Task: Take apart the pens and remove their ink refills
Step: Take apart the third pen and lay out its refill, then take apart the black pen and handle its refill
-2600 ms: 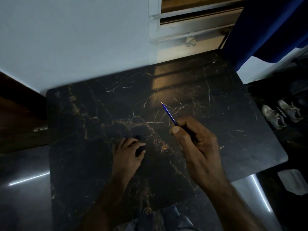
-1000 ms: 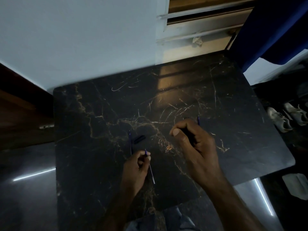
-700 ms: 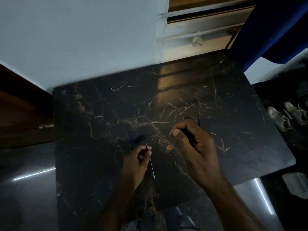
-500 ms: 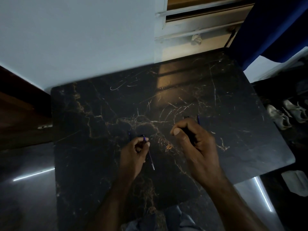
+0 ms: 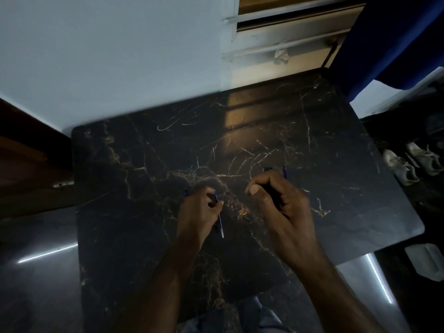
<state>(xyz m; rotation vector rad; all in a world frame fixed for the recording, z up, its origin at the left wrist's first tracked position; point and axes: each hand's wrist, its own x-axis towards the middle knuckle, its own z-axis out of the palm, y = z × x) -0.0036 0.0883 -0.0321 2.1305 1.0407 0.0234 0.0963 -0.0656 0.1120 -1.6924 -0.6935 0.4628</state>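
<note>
Black gold-veined marble tabletop (image 5: pixel 324 145) as landmark. At its centre, left hand (image 5: pixel 198 216) pinches thin blue-and-silver ink refill (image 5: pixel 219 218), low over slab. Right hand (image 5: pixel 280 204) fisted around dark pen barrel (image 5: pixel 272 194). Refill looks extracted; next: lay it down, likely beside blue piece (image 5: pixel 185 191).

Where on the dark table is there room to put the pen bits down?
The marble table is bare toward the wall and along its left side. It is crowded around the left hand, holding a refill, and the right hand.
</note>
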